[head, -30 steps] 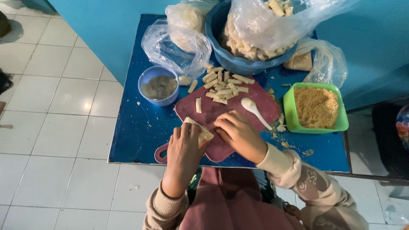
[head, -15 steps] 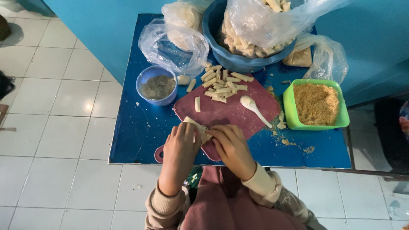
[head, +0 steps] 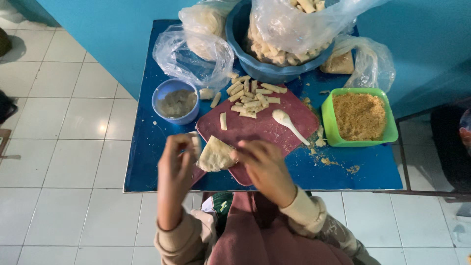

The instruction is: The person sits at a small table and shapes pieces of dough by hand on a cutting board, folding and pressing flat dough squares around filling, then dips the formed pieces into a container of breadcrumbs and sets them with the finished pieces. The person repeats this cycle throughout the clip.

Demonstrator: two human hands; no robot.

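Compared w/ half a sec ago, our hands are up off the maroon cutting board [head: 255, 130] and the pale wrapper sheet [head: 215, 156] has come up w/ them; before, both hands were pressed low on it at the board's near edge. So the flat work on the board looks done for this piece, and it's now being handled in the air, we reckon.

Left hand [head: 175, 164]: raised, forearm steep, fingers curled, tips pinching the sheet's left edge. Right hand [head: 262, 164]: palm down, fingertips nipping the right corner. The sheet hangs between them, over the board's near-left corner.

Around: cut sticks [head: 250, 95] piled at the board's far side, white spoon [head: 289, 125] on it, green crumb tub [head: 360, 118] to the right, small blue bowl [head: 175, 100] to the left, on the blue table [head: 147, 162].
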